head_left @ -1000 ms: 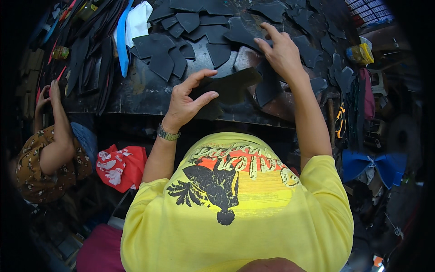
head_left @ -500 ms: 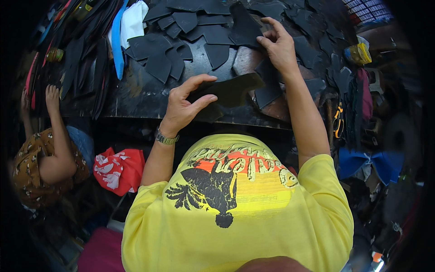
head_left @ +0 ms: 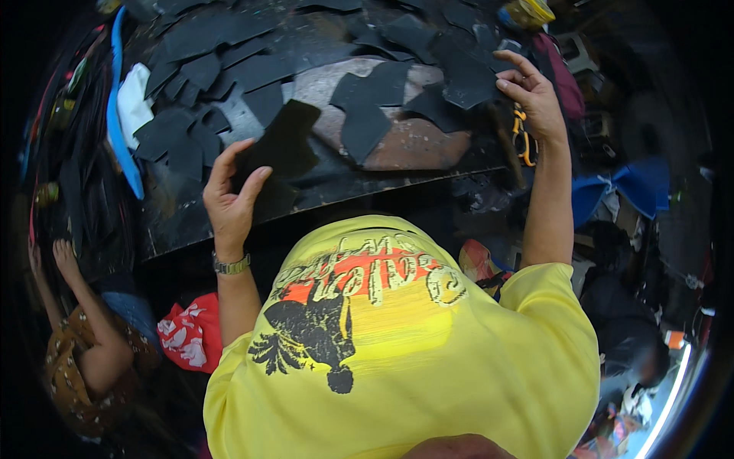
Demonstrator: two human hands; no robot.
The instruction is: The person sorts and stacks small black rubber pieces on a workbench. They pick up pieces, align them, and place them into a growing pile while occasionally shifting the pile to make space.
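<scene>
My left hand (head_left: 232, 191), with a metal watch at the wrist, pinches a flat black cut-out piece (head_left: 284, 145) between thumb and fingers. That piece is tilted up over the front edge of the dark table (head_left: 191, 222). At the right side of the table my right hand (head_left: 533, 93) grips another flat black cut-out piece (head_left: 465, 73) by its right edge. Between my hands, several more black pieces (head_left: 367, 115) lie on a worn brownish board (head_left: 420, 147). Their exact material cannot be made out.
Loose black pieces (head_left: 200, 70) cover the far left, beside a white cloth (head_left: 134, 99) and a blue strip (head_left: 122, 115). Orange-handled pliers (head_left: 524, 138) hang at the right edge. Another person's hand (head_left: 67, 260) is at the lower left, near a red cloth (head_left: 189, 333).
The view has turned to the right. My right hand has moved rightward along the table with a black piece. My left hand still holds its piece, now tilted more upright.
</scene>
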